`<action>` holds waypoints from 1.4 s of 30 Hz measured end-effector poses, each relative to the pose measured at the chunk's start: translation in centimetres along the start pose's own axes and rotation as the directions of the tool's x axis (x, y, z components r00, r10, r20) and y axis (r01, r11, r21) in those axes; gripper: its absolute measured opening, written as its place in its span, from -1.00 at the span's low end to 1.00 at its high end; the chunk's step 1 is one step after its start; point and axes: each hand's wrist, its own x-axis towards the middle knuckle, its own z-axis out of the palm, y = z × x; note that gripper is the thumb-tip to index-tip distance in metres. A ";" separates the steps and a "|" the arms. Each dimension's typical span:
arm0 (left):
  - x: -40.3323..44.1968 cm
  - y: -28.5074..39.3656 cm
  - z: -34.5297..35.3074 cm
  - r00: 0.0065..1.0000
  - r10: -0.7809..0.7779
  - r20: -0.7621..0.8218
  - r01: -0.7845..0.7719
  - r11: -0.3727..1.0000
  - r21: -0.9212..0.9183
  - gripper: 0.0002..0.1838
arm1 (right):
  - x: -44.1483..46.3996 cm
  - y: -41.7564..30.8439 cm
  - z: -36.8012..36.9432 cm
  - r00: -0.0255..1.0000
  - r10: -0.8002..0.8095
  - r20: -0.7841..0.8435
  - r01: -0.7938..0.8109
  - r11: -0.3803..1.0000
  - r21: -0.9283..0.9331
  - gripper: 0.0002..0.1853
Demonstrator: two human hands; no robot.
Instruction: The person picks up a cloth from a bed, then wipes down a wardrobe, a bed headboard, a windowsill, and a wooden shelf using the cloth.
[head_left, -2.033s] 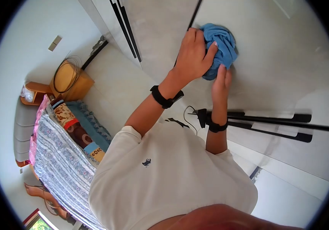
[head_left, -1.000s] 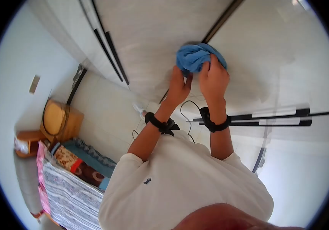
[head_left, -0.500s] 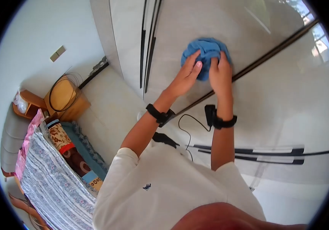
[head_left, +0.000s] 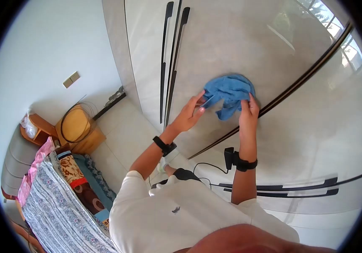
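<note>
A crumpled blue cloth [head_left: 230, 89] lies against the glossy pale cabinet door [head_left: 231, 38], with a loose flap hanging from its lower side. On the left, my left hand [head_left: 189, 113] pinches the cloth's edge between thumb and fingers. My right hand [head_left: 249, 113] grips the cloth's lower right part, its fingers bent over the fabric. Both wrists wear black bands. A dark seam between door panels runs diagonally just below and to the right of the cloth.
Long black handles [head_left: 168, 63] stand left of the cloth; more handles [head_left: 282, 189] run below right. A patterned bed [head_left: 58, 202], a wooden stand [head_left: 75, 128] with coiled wire and a wall switch [head_left: 71, 79] are at the left. A black cable hangs by my right wrist.
The cloth has gone from a compact bundle to a looser shape with a hanging flap, and sits lower in view. My hands have moved apart, my left hand out to the cloth's left edge.
</note>
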 end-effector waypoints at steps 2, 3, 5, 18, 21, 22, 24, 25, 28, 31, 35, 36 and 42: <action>2.9 5.9 -1.1 0.996 -0.088 0.033 0.089 0.995 -0.038 -0.35 | 0.4 1.9 0.8 0.992 0.104 0.068 -0.106 0.994 0.026 -0.66; 4.3 7.4 -1.6 0.994 -0.106 0.035 0.108 0.994 -0.037 -0.35 | 0.5 3.3 1.1 0.970 0.198 0.139 -0.204 0.978 0.032 -0.68; 5.7 8.6 -2.2 0.913 -0.259 0.316 0.203 0.959 0.199 -0.35 | 0.7 6.6 1.7 0.960 0.199 0.197 -0.207 0.978 0.021 -0.70; -5.8 -8.8 -5.1 0.920 -0.392 0.024 0.347 0.841 0.415 -0.63 | -1.9 23.3 4.7 0.907 0.149 0.393 0.018 0.920 -0.392 -0.65; -3.9 -5.1 -4.7 0.962 -0.275 -0.004 0.249 0.865 0.436 -0.63 | -1.9 17.0 4.3 0.908 0.274 0.317 -0.098 0.874 -0.476 -0.65; -1.8 -2.1 -4.5 0.966 -0.254 -0.037 0.244 0.864 0.441 -0.63 | -1.5 14.4 4.3 0.944 0.163 0.288 -0.022 0.899 -0.437 -0.64; 2.7 -0.2 -4.2 0.992 0.086 -0.086 -0.028 0.851 0.524 -0.50 | -0.8 8.5 4.4 0.978 -0.010 0.206 0.080 0.939 -0.334 -0.60; 5.8 1.9 -3.8 0.942 0.335 -0.026 -0.238 0.720 0.651 -0.49 | -0.3 5.7 4.6 0.985 -0.072 0.158 0.114 0.955 -0.272 -0.57; 11.8 5.9 -2.4 0.905 0.426 -0.014 -0.322 0.705 0.633 -0.48 | 0.3 1.6 5.0 0.994 -0.109 0.014 0.110 0.987 -0.120 -0.54; 13.5 5.2 -2.3 0.803 0.595 0.017 -0.515 0.680 0.522 -0.51 | 0.3 1.9 5.2 0.971 -0.184 -0.154 0.172 0.981 -0.085 -0.50; 9.5 -1.4 -3.6 0.863 0.485 0.139 -0.498 0.773 0.394 -0.52 | -0.4 5.2 5.9 0.964 -0.231 0.134 0.266 0.862 -0.432 -0.40; 7.8 -3.0 -3.8 0.907 0.383 0.176 -0.421 0.841 0.340 -0.51 | -0.7 6.7 6.5 0.972 -0.046 0.229 0.165 0.832 -0.529 -0.40; 0.2 -4.8 -4.0 1.000 -0.009 0.027 -0.001 0.941 0.338 -0.56 | -0.6 8.1 9.0 0.902 0.234 0.363 0.031 0.803 -0.595 -0.32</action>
